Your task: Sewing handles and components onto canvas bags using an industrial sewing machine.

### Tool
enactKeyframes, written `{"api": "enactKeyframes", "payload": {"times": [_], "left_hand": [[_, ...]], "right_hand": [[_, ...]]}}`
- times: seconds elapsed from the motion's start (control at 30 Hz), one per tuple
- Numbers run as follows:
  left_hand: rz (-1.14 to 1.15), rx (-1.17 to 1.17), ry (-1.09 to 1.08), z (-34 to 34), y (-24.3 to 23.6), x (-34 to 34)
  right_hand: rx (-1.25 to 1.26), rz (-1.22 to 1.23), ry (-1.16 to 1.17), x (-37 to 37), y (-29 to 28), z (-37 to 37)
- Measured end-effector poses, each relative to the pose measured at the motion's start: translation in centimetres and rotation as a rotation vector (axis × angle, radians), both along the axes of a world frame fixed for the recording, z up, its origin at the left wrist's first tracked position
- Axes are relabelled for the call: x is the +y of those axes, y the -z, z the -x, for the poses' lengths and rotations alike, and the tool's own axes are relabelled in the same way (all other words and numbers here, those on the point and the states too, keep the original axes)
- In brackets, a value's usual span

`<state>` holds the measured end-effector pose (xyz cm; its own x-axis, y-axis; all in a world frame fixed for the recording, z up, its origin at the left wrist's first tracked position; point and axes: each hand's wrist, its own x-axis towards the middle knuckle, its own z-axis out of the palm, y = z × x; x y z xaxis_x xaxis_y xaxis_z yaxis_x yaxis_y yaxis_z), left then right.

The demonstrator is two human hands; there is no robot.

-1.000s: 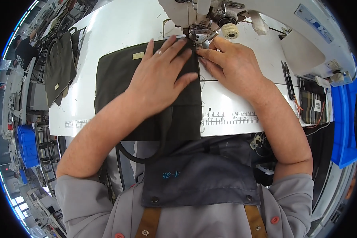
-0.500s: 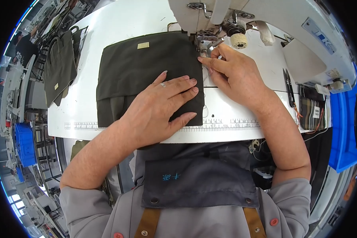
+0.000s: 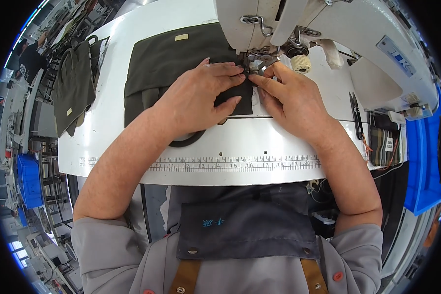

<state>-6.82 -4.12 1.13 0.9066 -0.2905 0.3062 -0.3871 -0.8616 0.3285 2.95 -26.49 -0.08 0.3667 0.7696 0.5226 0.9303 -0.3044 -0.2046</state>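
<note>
A dark olive fabric bag with a small pale label lies flat on the white sewing table, its right edge under the needle area of a sewing machine. My left hand rests on the bag with fingers spread, fingertips close to the presser foot. At the bag's right edge, my right hand has bent fingers drawn together beside the foot; what they pinch is hidden. A dark curved handle shows below my left wrist, on the table near the bag's lower edge.
Similar olive bags hang over the table's left side. On the right lie black thread snips and a striped fabric piece. A printed ruler strip runs along the front edge. A blue bin stands at far right.
The bag has slid away from me, further under the machine, baring the table by the ruler. My left hand has moved forward with it; my right hand stays by the presser foot. The handle now shows.
</note>
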Motion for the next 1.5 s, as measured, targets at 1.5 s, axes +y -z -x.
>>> {"api": "enactKeyframes", "payload": {"times": [1.5], "left_hand": [[0.836,-0.431,-0.719,21.2,-10.3,6.3]], "right_hand": [[0.071,-0.071,-0.085,-0.7,0.0,0.0]]}}
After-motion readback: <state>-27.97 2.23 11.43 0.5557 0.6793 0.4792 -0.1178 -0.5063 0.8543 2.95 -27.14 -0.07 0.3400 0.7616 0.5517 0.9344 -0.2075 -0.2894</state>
